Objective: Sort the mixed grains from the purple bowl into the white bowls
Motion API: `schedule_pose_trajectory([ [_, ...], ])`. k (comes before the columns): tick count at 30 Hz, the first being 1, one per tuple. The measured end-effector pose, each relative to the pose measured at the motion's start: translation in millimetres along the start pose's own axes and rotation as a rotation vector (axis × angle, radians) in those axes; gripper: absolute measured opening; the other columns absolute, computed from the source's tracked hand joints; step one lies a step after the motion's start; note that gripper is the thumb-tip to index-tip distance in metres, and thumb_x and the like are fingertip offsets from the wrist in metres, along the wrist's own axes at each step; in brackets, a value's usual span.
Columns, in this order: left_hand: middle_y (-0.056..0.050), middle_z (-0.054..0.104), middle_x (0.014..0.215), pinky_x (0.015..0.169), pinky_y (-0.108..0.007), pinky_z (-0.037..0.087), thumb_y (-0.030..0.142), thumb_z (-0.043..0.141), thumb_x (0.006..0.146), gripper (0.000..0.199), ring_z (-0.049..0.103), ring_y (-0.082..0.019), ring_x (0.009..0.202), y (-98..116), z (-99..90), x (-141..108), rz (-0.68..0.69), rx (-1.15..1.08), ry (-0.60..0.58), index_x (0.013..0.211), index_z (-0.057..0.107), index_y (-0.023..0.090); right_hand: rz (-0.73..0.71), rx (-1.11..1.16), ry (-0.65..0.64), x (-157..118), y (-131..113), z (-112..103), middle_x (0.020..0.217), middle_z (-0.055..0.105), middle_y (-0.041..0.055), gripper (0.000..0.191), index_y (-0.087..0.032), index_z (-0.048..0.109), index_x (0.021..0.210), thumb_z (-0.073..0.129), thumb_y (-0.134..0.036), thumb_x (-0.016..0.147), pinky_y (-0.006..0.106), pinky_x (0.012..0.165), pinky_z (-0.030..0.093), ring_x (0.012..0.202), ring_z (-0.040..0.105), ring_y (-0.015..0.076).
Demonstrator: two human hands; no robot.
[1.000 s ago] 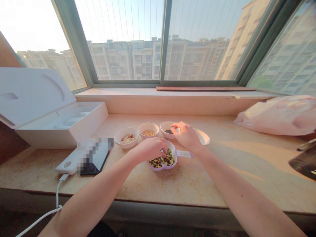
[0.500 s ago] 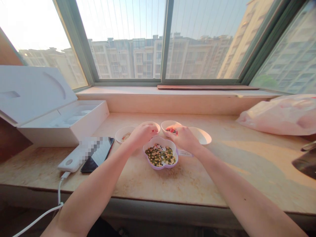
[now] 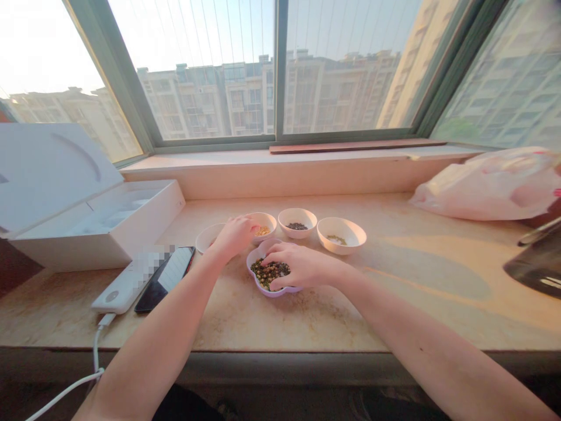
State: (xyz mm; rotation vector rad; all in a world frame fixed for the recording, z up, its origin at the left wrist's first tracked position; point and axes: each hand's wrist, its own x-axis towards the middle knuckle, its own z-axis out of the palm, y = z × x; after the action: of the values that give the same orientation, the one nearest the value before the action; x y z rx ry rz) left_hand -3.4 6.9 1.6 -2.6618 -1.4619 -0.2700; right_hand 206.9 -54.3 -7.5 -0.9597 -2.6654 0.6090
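My right hand [image 3: 298, 266] reaches over a purple-rimmed, flower-shaped bowl [image 3: 274, 293] of mixed beans [image 3: 267, 272]. Its thumb and fingers are apart, close above the beans. My left hand [image 3: 239, 233] is at the near left side of a white bowl [image 3: 268, 218] holding yellowish beans [image 3: 262, 231]. The left fingers are bent and close together; whatever may be between them is hidden. Farther right stand a white bowl [image 3: 302, 214] with dark beans [image 3: 297, 226] and another white bowl [image 3: 350, 228] with a few greenish beans [image 3: 336, 240]. My left hand and wrist partly cover the leftmost white bowl [image 3: 204, 238].
On the left, an open white box [image 3: 144, 231] sits behind a white power bank [image 3: 116, 293] with a cable and a dark phone [image 3: 153, 298]. A plastic bag [image 3: 486, 187] and a dark, shiny object [image 3: 537, 263] are at the right. The window sill [image 3: 210, 159] bounds the back.
My right hand has moved from the dark-bean bowl back over the flower-shaped bowl, its fingers now spread. My left hand has shifted slightly left, uncovering yellowish beans. The whole view has shifted a little.
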Motion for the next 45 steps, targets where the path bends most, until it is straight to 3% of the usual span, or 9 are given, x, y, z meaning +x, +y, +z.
schedule_pose_trajectory([
  [5,-0.011,0.072,0.097,0.077,-0.034,0.043,0.017,0.045,0.097,0.031,0.064,-0.025,0.088,2,-4.1,-2,0.012,0.055,-0.006,0.081,0.072,0.017,0.073,-0.080,-0.057,3,-1,0,0.126,0.070,0.0126,0.055,-0.019,0.074,0.124,0.080,-0.050,0.079,0.042,0.097,0.048,0.119,0.061,0.0326],
  [11,-0.010,0.072,0.097,0.077,-0.033,0.043,0.018,0.044,0.099,0.032,0.066,-0.024,0.089,4,-2.8,-3,-0.026,-0.018,0.036,0.084,0.073,0.018,0.092,-0.114,-0.052,10,-1,3,0.104,0.073,0.0091,0.026,-0.017,0.076,0.095,0.078,-0.039,0.080,0.035,0.075,0.047,0.095,0.065,0.0268],
  [15,-0.010,0.073,0.100,0.078,-0.033,0.044,0.019,0.044,0.099,0.033,0.067,-0.025,0.093,4,2.7,1,-0.025,-0.023,0.047,0.091,0.076,0.018,0.133,-0.096,-0.020,15,0,10,0.092,0.074,0.0070,0.015,-0.018,0.076,0.091,0.073,-0.031,0.086,0.032,0.065,0.042,0.079,0.064,0.0212],
  [19,-0.011,0.073,0.107,0.078,-0.032,0.045,0.020,0.047,0.098,0.030,0.067,-0.025,0.093,6,6.4,3,-0.024,-0.021,0.074,0.090,0.075,0.018,0.101,-0.064,0.032,20,3,16,0.096,0.074,0.0059,0.009,-0.019,0.077,0.091,0.071,-0.024,0.088,0.030,0.068,0.044,0.082,0.065,0.0196],
  [26,-0.010,0.073,0.099,0.069,-0.031,0.040,0.017,0.047,0.095,0.029,0.065,-0.022,0.083,9,6.0,1,-0.013,-0.010,0.081,0.081,0.072,0.018,0.040,-0.107,0.062,19,4,19,0.100,0.074,0.0050,0.011,-0.023,0.079,0.089,0.069,-0.021,0.089,0.032,0.080,0.048,0.092,0.067,0.0214],
  [38,-0.009,0.072,0.095,0.070,-0.031,0.041,0.019,0.048,0.096,0.029,0.065,-0.021,0.079,13,0.1,-2,-0.043,-0.060,0.090,0.081,0.073,0.018,0.026,-0.061,0.097,17,7,15,0.099,0.076,0.0047,0.012,-0.020,0.078,0.086,0.068,-0.014,0.087,0.033,0.084,0.050,0.089,0.068,0.0205],
  [45,-0.007,0.071,0.089,0.069,-0.029,0.040,0.019,0.045,0.097,0.033,0.061,-0.018,0.073,15,-2.9,-2,-0.063,-0.163,0.142,0.076,0.070,0.018,-0.006,0.054,0.199,13,3,9,0.098,0.078,0.0038,0.015,-0.019,0.076,0.085,0.065,-0.011,0.092,0.032,0.085,0.049,0.091,0.069,0.0192],
])
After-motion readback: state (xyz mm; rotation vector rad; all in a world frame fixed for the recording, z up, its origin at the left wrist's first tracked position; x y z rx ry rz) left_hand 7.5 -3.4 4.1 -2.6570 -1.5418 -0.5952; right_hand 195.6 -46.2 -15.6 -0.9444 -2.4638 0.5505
